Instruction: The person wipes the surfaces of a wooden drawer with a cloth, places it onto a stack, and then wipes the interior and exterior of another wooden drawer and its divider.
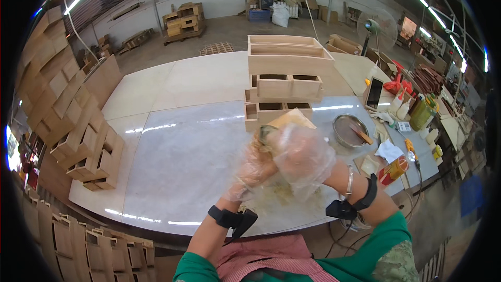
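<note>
Loose fit could cause the plastic gloves (pixel 319 157) to snag at frame centre, where blur prevents determining whether the left hand (pixel 259 163) or right hand (pixel 301 149) is gripping.

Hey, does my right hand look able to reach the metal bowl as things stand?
Probably yes: the right hand is close to the open-topped metal bowl, with no tall thing standing between them. Blur hides whether that hand is holding something, though.
</note>
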The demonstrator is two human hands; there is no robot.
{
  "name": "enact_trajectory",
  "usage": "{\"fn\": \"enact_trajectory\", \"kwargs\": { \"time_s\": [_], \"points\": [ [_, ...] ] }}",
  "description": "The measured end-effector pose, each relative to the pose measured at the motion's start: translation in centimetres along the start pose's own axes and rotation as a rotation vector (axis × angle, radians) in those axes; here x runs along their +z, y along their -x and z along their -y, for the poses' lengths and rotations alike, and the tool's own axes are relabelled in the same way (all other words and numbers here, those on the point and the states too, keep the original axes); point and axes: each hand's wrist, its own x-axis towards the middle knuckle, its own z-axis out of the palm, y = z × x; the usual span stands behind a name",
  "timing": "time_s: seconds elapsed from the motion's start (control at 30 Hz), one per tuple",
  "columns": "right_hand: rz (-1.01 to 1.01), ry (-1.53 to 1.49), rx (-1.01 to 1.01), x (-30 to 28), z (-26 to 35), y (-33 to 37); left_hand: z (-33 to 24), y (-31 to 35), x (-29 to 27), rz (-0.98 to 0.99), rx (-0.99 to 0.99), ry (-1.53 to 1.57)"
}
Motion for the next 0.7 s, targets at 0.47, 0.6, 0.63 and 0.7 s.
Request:
{"fn": "enact_trajectory", "kwargs": {
  "time_s": [0.47,0.6,0.63,0.7],
  "points": [
    [-0.033,0.028,0.041,1.5,0.4,1.4,-2.1,0.4,1.0,-0.166,0.2,-0.841],
    [0.03,-0.139,0.255,1.0,-2.3,1.2,-2.2,0.7,1.6,-0.249,0.298,-0.969],
    [0.058,-0.29,0.395,1.2,-2.7,1.5,-2.2,0.7,2.0,-0.27,0.305,-1.004],
    [-0.031,-0.141,0.181,1.2,-0.3,0.2,-3.2,1.0,2.3,-0.206,0.211,-0.93]
  ]
}}
